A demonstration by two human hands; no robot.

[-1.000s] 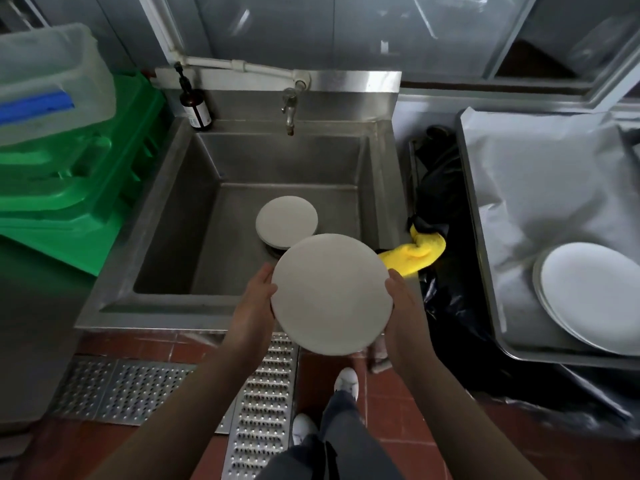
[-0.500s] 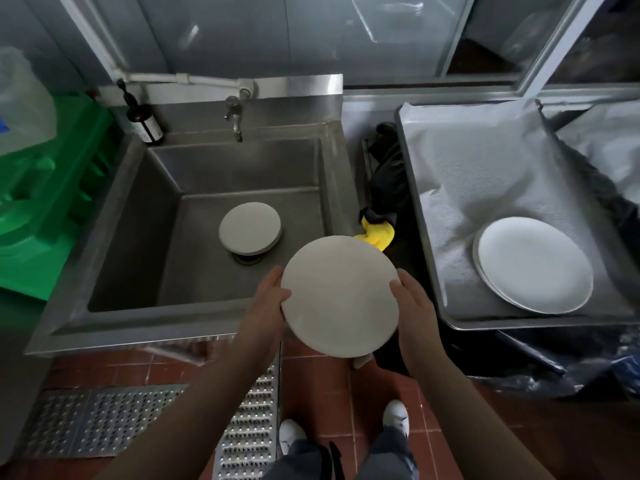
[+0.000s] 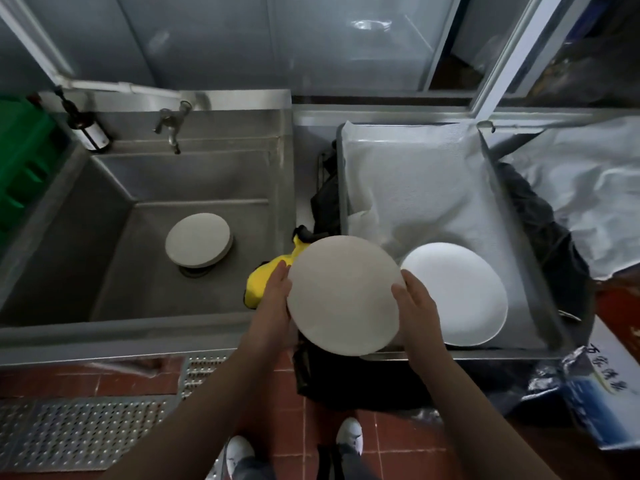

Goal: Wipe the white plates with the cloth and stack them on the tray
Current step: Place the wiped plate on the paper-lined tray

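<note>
I hold a white plate [image 3: 344, 294] by its edges, my left hand [image 3: 277, 306] on its left rim and my right hand [image 3: 415, 306] on its right rim. It hangs over the gap between the sink and the metal tray [image 3: 491, 168]. A stack of white plates [image 3: 464, 296] lies in the tray's near part on white paper. More plates [image 3: 198, 244] sit over the drain in the steel sink [image 3: 145, 188]. A yellow cloth [image 3: 265, 277] lies on the sink's right edge, partly hidden by my left hand.
A tap [image 3: 169, 128] and a dark bottle [image 3: 88, 129] stand at the back of the sink. Green crates [image 3: 24, 161] are at the left. Black plastic [image 3: 325, 202] fills the gap beside the tray. A blue-and-white bag [image 3: 602, 386] lies at the lower right. Red floor tiles and a metal grate [image 3: 83, 431] lie below.
Both hands have carried the plate to the right, from in front of the sink toward the tray. The view has turned right with it.
</note>
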